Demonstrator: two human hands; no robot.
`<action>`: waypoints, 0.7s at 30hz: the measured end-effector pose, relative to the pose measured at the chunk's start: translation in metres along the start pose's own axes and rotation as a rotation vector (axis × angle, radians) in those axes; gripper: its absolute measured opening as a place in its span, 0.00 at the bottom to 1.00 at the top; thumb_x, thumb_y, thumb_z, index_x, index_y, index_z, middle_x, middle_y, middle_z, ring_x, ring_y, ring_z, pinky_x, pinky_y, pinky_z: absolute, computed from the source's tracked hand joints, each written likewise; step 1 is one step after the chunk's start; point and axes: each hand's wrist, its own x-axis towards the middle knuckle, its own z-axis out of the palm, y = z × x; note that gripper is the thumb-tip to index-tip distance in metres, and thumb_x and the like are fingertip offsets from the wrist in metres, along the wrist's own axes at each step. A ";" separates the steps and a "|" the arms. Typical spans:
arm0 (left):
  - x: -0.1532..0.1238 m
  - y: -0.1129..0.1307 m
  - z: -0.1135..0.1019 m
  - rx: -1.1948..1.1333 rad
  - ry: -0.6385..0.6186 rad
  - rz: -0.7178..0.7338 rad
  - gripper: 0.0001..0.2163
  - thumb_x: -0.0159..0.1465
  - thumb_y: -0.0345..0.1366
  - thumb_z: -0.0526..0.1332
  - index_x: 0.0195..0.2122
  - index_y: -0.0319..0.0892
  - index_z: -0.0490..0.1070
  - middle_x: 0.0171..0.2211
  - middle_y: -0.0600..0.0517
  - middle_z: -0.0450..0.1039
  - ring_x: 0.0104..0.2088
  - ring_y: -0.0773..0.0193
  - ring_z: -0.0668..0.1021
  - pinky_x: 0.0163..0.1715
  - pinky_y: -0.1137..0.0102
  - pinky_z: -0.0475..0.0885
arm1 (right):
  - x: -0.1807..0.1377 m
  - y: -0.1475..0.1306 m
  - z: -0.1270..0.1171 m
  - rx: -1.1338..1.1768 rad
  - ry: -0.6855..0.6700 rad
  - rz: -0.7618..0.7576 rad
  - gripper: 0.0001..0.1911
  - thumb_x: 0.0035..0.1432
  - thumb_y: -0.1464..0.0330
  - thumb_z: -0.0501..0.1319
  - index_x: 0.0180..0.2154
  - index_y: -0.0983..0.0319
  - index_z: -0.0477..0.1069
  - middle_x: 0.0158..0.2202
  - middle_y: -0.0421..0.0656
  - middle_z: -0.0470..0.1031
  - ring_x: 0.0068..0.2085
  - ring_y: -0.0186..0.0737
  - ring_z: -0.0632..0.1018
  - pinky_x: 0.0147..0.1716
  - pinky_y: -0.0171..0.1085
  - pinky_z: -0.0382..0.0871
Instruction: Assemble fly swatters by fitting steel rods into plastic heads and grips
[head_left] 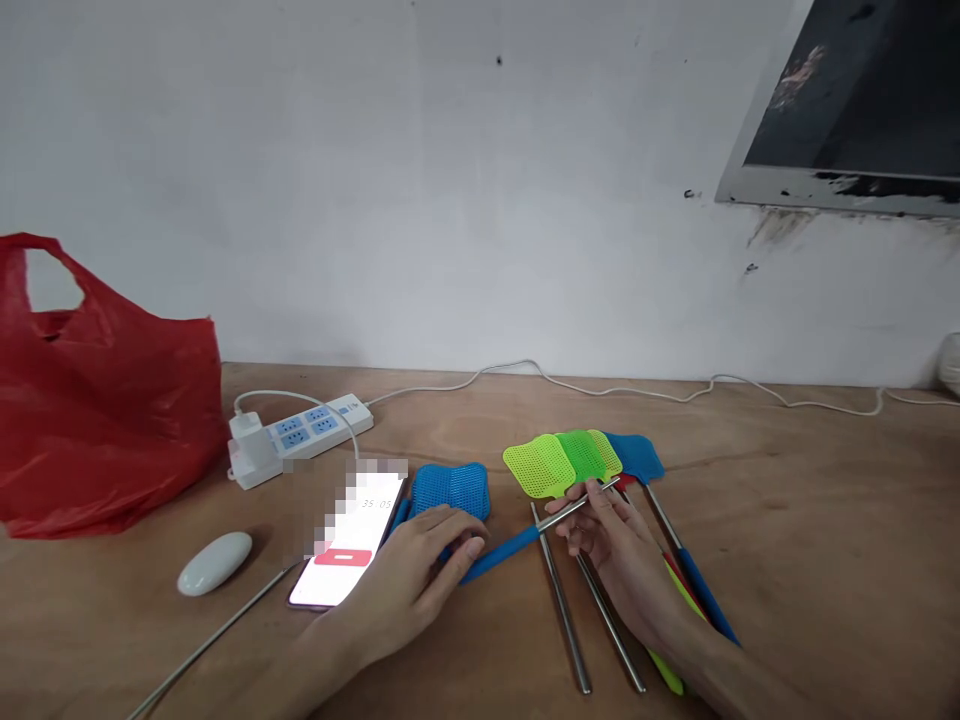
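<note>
A fly swatter handle with a blue grip point(506, 552) and a bare metal rod slants between my hands. My left hand point(420, 565) is closed around the lower end of the blue grip, its fingertips partly hidden. My right hand point(611, 540) pinches the metal rod near its upper end. Beyond the left hand lie blue mesh swatter heads point(450, 490). Behind the right hand, yellow-green swatter heads point(540, 468), a green head point(583, 455) and another blue head point(636, 455) overlap in a fan. Loose metal rods point(561, 605) lie below the hands.
Left of my left hand, a lit phone point(352, 530) shows a timer. A white power strip point(307, 435), a white oval object point(215, 563) and a red plastic bag point(112, 420) are farther left. A white cable point(600, 390) runs along the wall.
</note>
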 end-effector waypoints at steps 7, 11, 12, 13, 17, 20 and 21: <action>-0.003 -0.007 0.010 0.110 -0.033 0.022 0.07 0.72 0.41 0.56 0.46 0.47 0.70 0.41 0.53 0.78 0.40 0.58 0.79 0.37 0.67 0.71 | -0.004 0.002 0.005 -0.018 -0.087 0.042 0.17 0.50 0.55 0.73 0.34 0.61 0.79 0.36 0.45 0.81 0.33 0.37 0.78 0.33 0.34 0.73; -0.004 -0.008 0.010 0.173 -0.052 0.048 0.08 0.74 0.40 0.53 0.47 0.46 0.68 0.41 0.52 0.78 0.40 0.56 0.79 0.37 0.66 0.71 | -0.005 0.000 0.006 -0.044 -0.103 0.059 0.18 0.49 0.54 0.74 0.34 0.61 0.80 0.38 0.46 0.81 0.35 0.38 0.78 0.34 0.35 0.73; -0.004 -0.007 0.010 0.180 -0.055 0.049 0.08 0.74 0.40 0.53 0.47 0.46 0.68 0.40 0.51 0.78 0.39 0.56 0.79 0.36 0.66 0.70 | -0.005 -0.001 0.005 -0.047 -0.107 0.061 0.18 0.49 0.54 0.74 0.34 0.61 0.80 0.39 0.46 0.81 0.35 0.38 0.78 0.34 0.35 0.72; -0.005 -0.006 0.009 0.182 -0.060 0.048 0.08 0.74 0.40 0.52 0.47 0.46 0.68 0.40 0.51 0.78 0.39 0.56 0.79 0.36 0.66 0.70 | -0.005 -0.001 0.005 -0.050 -0.110 0.062 0.18 0.49 0.54 0.74 0.34 0.61 0.80 0.39 0.46 0.81 0.34 0.38 0.78 0.34 0.35 0.72; -0.005 0.000 0.006 0.140 -0.094 0.025 0.09 0.75 0.39 0.49 0.46 0.45 0.67 0.39 0.51 0.77 0.39 0.56 0.79 0.37 0.66 0.69 | -0.005 0.003 0.005 -0.037 -0.099 0.040 0.17 0.49 0.55 0.74 0.33 0.61 0.79 0.36 0.44 0.81 0.33 0.37 0.77 0.34 0.35 0.72; -0.004 0.004 0.005 0.125 -0.109 -0.010 0.10 0.75 0.39 0.48 0.44 0.45 0.67 0.37 0.51 0.77 0.36 0.57 0.78 0.35 0.66 0.67 | -0.007 0.008 0.008 -0.014 -0.044 -0.006 0.17 0.50 0.54 0.73 0.32 0.60 0.77 0.35 0.43 0.80 0.31 0.35 0.75 0.33 0.34 0.71; -0.004 0.005 0.005 0.129 -0.114 -0.020 0.10 0.75 0.40 0.47 0.44 0.45 0.67 0.36 0.51 0.77 0.36 0.56 0.78 0.34 0.66 0.67 | -0.008 0.010 0.009 -0.009 -0.025 -0.018 0.17 0.50 0.54 0.73 0.32 0.60 0.77 0.34 0.42 0.80 0.31 0.35 0.75 0.33 0.34 0.70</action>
